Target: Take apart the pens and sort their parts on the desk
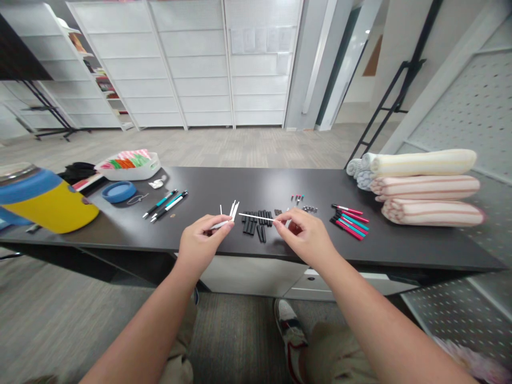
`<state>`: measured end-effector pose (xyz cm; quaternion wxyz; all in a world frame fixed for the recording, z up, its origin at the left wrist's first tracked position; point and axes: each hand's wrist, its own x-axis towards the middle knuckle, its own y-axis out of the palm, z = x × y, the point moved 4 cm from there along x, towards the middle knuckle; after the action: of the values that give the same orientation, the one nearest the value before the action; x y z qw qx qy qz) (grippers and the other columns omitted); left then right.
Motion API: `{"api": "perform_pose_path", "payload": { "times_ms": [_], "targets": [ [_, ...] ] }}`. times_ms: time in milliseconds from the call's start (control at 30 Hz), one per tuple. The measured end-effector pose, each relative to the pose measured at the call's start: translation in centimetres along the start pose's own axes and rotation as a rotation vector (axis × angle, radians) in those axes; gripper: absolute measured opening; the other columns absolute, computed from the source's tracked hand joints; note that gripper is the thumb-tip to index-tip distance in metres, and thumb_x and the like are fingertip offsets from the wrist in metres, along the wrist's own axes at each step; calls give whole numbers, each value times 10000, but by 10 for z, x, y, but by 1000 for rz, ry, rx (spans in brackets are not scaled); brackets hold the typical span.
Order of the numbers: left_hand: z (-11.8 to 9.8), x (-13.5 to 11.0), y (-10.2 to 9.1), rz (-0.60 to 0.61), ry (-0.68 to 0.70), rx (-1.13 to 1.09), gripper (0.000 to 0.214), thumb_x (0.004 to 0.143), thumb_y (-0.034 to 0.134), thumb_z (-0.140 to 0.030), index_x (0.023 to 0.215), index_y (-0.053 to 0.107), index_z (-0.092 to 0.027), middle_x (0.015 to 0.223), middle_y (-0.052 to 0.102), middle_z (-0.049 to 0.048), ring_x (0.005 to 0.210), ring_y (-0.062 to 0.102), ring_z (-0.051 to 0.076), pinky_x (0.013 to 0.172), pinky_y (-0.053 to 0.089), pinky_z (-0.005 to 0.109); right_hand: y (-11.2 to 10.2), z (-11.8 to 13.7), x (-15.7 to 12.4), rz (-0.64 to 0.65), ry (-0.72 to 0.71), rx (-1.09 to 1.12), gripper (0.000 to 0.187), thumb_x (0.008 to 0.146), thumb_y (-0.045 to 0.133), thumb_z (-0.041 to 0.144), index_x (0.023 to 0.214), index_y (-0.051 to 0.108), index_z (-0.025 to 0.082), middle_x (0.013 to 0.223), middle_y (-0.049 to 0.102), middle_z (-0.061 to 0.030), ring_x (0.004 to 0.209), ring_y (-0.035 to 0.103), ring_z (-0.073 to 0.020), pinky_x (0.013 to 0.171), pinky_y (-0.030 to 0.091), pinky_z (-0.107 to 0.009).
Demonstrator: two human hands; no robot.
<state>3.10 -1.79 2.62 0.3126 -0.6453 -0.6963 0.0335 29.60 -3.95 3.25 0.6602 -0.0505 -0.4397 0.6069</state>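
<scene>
1. My right hand (306,234) pinches one thin white rod (256,216) by its right end, between thumb and forefinger; the other fingers curl beneath.
2. The rod's long axis runs crosswise, from my right fingertips toward my left hand (202,234), nearly level, with its free end the slightest bit higher in view.
3. That free end points at the white rods (236,210) in my left grip, near them but apart. This is the relation that counts: one rod lies sideways, while those others stand steeply up from my fingers (one leans off by itself, closer to my knuckles).
4. My left thumb and fingers are closed around that loose bunch; I cannot tell how many it holds.
5. Below the single rod, between my hands, short black tubes (252,227) lie in rows on the dark table (224,184), nearer my right fingertips than my left.
6. Farther out, red and teal barrels (352,222) lie to the right, and pens (170,205) lie slantwise to the left.
</scene>
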Motion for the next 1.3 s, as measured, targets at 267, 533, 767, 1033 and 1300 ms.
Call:
{"api": "perform_pose_path", "payload": {
  "times_ms": [267,533,767,1033,1300],
  "targets": [
    [2,2,-4,-74,-102,-83,261,870,779,-450,994,843,-230,979,814,28,913,732,213,802,541,280,19,36,-8,-132,-118,-534,208,1054,529,306,981,705,222,939,710,-19,754,623,-142,641,352,-295],
    [6,1,-10,-103,-44,34,229,890,755,-435,994,843,-251,977,804,11,907,722,196,773,522,265,39,63,1,-63,4,-761,224,1067,463,266,953,650,216,964,686,-44,653,577,-143,566,251,-325],
    [8,0,-17,-109,-55,70,233,892,743,-440,986,842,-251,982,806,10,931,730,202,782,529,263,55,76,10,-17,24,-772,202,1063,448,238,987,633,219,1028,675,-53,667,623,-146,572,271,-327],
    [16,-1,-16,-63,-60,53,236,891,742,-449,989,843,-259,998,807,11,929,740,202,803,549,266,68,76,20,-11,14,-778,200,1065,446,237,980,626,217,1035,673,-48,688,649,-149,575,276,-324],
    [15,-1,-19,-54,-69,50,250,875,742,-460,974,841,-253,984,807,18,908,738,211,793,562,276,73,79,15,-59,-56,-699,234,1079,426,302,992,634,238,1023,686,-21,671,606,-141,587,296,-304]
  ]
}}
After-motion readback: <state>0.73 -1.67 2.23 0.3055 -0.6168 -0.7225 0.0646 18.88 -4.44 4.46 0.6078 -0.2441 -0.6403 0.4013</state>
